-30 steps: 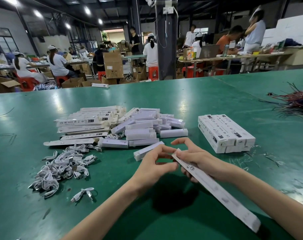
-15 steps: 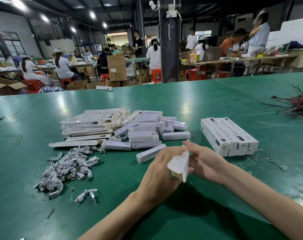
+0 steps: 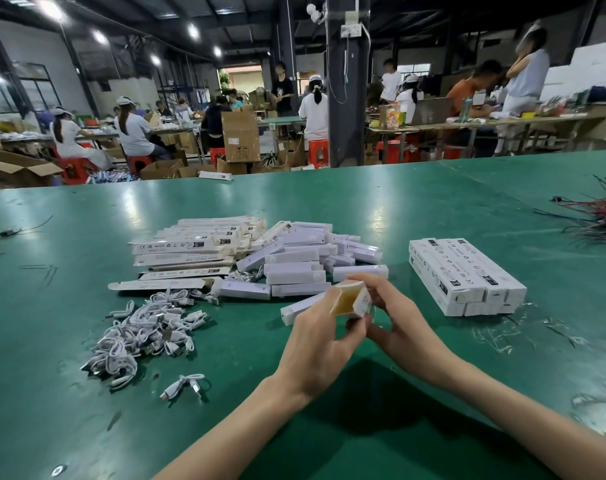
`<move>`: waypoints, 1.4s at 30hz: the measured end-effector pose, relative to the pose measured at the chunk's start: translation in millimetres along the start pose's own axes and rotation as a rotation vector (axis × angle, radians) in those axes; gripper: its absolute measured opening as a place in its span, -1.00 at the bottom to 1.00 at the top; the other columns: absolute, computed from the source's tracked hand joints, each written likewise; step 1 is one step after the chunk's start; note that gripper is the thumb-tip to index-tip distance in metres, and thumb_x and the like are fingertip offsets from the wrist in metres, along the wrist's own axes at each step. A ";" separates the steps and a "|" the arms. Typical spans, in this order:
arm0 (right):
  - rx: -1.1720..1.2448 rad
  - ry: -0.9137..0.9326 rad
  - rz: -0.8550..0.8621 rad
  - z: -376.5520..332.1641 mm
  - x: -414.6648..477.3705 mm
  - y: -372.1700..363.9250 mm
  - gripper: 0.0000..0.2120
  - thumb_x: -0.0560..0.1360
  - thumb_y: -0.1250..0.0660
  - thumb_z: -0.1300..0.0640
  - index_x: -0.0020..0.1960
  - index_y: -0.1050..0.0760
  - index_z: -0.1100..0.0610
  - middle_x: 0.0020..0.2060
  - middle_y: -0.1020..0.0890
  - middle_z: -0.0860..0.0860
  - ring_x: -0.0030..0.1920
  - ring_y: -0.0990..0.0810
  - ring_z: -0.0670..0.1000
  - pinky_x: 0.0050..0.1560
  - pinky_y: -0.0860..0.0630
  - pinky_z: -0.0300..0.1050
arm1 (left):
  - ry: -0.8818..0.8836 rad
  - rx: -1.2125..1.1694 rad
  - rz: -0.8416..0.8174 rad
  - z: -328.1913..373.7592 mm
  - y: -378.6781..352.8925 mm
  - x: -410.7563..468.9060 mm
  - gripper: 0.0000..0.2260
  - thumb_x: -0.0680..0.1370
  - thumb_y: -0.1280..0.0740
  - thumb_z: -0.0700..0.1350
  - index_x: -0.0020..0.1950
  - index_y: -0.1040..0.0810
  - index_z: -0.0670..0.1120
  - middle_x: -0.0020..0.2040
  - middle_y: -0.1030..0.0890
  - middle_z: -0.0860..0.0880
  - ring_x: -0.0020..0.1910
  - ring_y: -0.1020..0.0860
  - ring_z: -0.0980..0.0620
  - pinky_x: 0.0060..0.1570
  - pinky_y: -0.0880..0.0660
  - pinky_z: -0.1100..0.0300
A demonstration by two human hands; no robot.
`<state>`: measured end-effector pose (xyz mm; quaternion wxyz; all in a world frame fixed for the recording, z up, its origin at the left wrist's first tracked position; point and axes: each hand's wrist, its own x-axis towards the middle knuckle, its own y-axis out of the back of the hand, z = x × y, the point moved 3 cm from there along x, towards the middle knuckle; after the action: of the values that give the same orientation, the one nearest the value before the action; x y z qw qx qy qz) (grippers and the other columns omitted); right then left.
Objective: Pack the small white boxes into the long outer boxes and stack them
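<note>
1. Left hand (image 3: 324, 336) and right hand (image 3: 403, 323) meet above the near middle of the green counter (image 3: 87, 427), both holding one long white cardboard outer box (image 3: 350, 299), seen end-on.
2. Its end is open toward the camera and shows a brownish-yellow inside; whether anything sits deeper in cannot be told.
3. Left-hand fingers curl round the box from below and the side. The right hand pinches the open end between thumb and fingertips, with the index finger arched over the top.
4. A stack of closed, printed white outer boxes (image 3: 468, 275) lies to the right of the hands, in neat layers, apart from them.
5. A loose heap of small white boxes (image 3: 294, 268) lies just beyond the hands; one single small white box (image 3: 300, 308) lies at an angle right behind the left hand's knuckles.
6. To the left of that heap is a pile of flat, unfolded white outer cartons (image 3: 197, 244), some with their flaps sticking out.
7. Nearer and to the left is a heap of coiled white cables (image 3: 145, 330), with one lone white cable (image 3: 182, 386) lying apart on its near side.
8. A tangle of red and dark wires (image 3: 603, 216) lies at the counter's right edge, and one white carton (image 3: 215, 174) sits at the far edge.
9. Bare green surface runs between the hands and the near edge, and between the finished stack and the wires.
</note>
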<state>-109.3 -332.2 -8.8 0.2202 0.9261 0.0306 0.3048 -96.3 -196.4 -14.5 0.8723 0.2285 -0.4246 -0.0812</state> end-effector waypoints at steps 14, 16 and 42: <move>0.082 -0.106 0.091 10.5 10.9 9.1 -0.52 0.37 -0.43 0.51 -0.01 -0.46 -0.03 -0.15 -0.56 0.00 -0.26 -0.46 -0.17 -0.23 -0.42 -0.50 | 0.744 0.923 -0.980 -48.4 170.0 -31.4 -0.51 0.44 -0.34 0.32 0.21 -0.43 0.04 -0.01 -0.42 0.09 -0.01 -0.43 0.10 0.01 -0.39 0.24; 0.140 -0.117 0.072 10.0 10.1 6.0 -0.54 0.38 -0.41 0.53 0.01 -0.47 0.01 -0.14 -0.56 0.05 -0.27 -0.44 -0.18 -0.23 -0.41 -0.50 | 0.770 0.867 -0.991 -54.0 172.7 -43.3 -0.65 0.48 -0.38 0.21 0.11 -0.45 0.03 -0.11 -0.47 0.12 -0.17 -0.46 0.17 -0.17 -0.40 0.32; -0.218 -0.062 0.188 24.8 14.5 31.0 -0.65 0.41 -0.43 0.45 0.14 -0.52 0.23 -0.20 -0.56 -0.11 -0.21 -0.49 -0.21 -0.15 -0.37 -0.48 | 0.166 0.421 0.160 -46.2 73.4 26.5 -0.85 0.59 -0.30 -0.14 0.11 -0.48 -0.18 -0.02 -0.57 -0.07 -0.09 -0.49 0.08 -0.08 -0.42 0.31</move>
<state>-85.6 -367.0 -5.4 0.2907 0.9045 -0.0962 0.2967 -47.6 -125.2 13.8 0.8410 0.3767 -0.3759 0.0973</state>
